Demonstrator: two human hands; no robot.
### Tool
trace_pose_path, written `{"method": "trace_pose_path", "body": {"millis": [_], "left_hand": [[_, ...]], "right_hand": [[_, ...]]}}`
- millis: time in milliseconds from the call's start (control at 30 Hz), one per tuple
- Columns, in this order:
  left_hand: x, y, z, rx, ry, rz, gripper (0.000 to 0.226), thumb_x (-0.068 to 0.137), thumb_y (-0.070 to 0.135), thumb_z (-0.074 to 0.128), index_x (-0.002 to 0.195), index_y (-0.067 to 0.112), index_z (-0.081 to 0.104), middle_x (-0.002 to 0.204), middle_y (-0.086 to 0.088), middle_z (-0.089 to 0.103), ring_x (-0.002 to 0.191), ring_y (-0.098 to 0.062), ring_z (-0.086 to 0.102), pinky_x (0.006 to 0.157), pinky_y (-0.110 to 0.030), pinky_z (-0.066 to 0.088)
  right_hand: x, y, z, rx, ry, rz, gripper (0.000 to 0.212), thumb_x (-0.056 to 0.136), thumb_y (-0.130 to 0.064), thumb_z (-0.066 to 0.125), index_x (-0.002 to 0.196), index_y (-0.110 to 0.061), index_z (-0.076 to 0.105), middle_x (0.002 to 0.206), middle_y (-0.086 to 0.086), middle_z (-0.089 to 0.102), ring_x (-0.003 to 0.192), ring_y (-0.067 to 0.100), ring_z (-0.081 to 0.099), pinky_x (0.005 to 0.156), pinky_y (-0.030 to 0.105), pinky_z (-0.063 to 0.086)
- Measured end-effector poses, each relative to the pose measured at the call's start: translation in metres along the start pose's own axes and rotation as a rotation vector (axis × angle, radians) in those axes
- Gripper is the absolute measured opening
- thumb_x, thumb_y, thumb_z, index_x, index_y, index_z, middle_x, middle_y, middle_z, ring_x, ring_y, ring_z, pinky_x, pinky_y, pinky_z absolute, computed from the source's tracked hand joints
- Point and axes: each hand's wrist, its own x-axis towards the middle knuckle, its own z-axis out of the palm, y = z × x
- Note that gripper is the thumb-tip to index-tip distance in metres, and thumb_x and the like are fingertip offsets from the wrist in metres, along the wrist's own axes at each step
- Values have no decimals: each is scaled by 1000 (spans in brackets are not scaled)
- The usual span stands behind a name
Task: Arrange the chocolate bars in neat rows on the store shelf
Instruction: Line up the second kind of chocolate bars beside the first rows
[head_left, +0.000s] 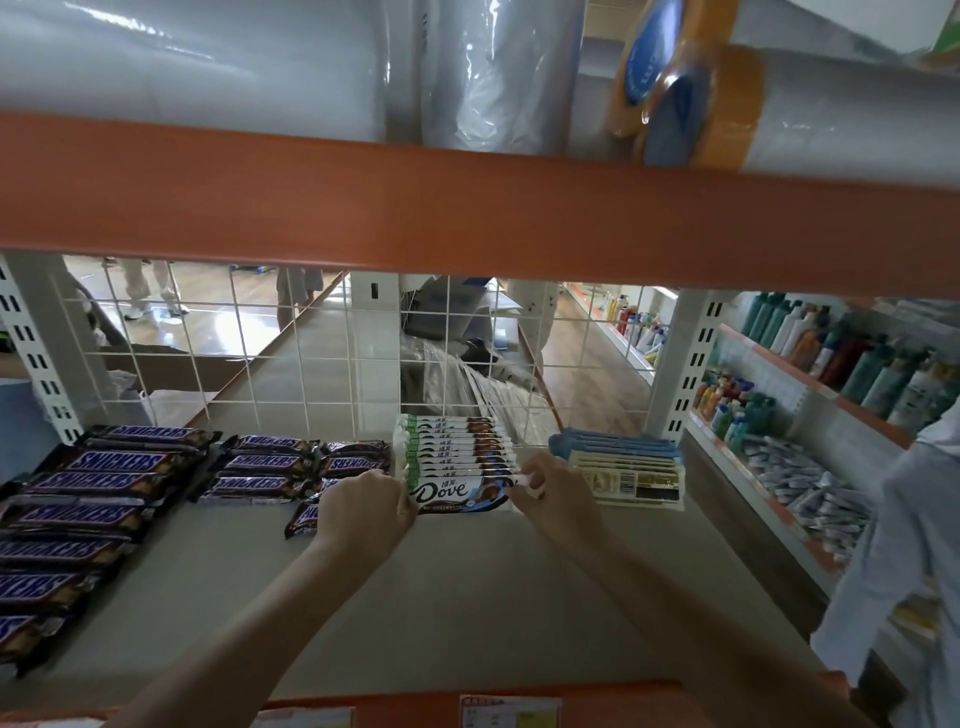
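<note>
The grey shelf (467, 597) carries Snickers bars (98, 488) in rows at the left and a row of Dove bars (454, 452) at the far middle, with a blue and cream stack (623, 467) just right of it. The left hand (363, 506) and right hand (553, 491) pinch the two ends of the nearest Dove bar (457, 496), fingers curled round its wrapper.
</note>
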Motion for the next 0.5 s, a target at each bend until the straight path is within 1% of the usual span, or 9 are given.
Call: {"method": "trace_pose_path", "body": {"millis": [67,100,167,267,333,367,400,433,500], "left_hand": [[-2,6,-4,-24,31,51,35,92,38,39,104,16,64,101,0,62,91,-19,63,68,-27,44],[-3,10,-8,-54,51,70,33,92,37,41,103,16,64,100,0,61,91,-19,62,66,-27,42],[-4,18,-12,-147,136,105,27,90,32,48,92,13,66,95,-4,62,86,-21,62,65,-27,37],[1,34,-11,-207,179,210,13,79,23,66,71,12,67,76,-6,64,72,-25,63,64,-31,47],[3,47,-14,-186,191,293,14,74,25,65,65,15,64,71,-3,61,69,-24,64,60,-35,52],[4,56,-15,-178,195,341,17,76,27,58,67,15,63,73,-3,61,72,-24,63,62,-36,52],[4,66,-17,-190,173,387,23,80,29,48,72,14,63,78,-4,61,78,-24,63,67,-38,51],[4,78,-17,-209,127,417,30,85,30,40,82,12,63,88,-5,61,88,-25,61,76,-38,49],[7,100,-12,-186,60,489,40,92,37,32,111,11,57,113,-5,57,110,-23,51,92,-35,41]], "right_hand": [[-1,2,-2,-14,-22,-9,27,86,-25,64,109,-12,57,98,0,54,79,5,49,58,6,33],[-3,3,-4,-22,-28,-9,28,87,-25,63,111,-12,57,101,1,55,81,5,49,59,7,33],[-6,5,-9,-32,-25,13,31,88,-26,62,115,-13,56,105,2,56,84,6,49,65,11,36],[-12,11,-19,-60,9,45,34,89,-26,59,121,-13,55,115,3,58,95,11,54,76,19,41],[-16,17,-24,-144,15,33,37,91,-28,55,125,-14,54,125,5,57,111,17,54,89,25,43],[-19,21,-28,-207,13,23,37,92,-28,53,126,-14,53,128,6,55,115,19,52,94,27,42],[-22,25,-33,-265,1,11,36,93,-29,50,126,-14,52,129,6,54,116,20,52,96,28,42],[-25,28,-39,-314,-19,6,36,94,-28,48,127,-15,50,131,5,53,117,20,52,97,28,41],[-33,35,-51,-388,-75,10,41,96,-27,45,135,-16,44,139,4,46,125,21,46,105,30,35]]}}
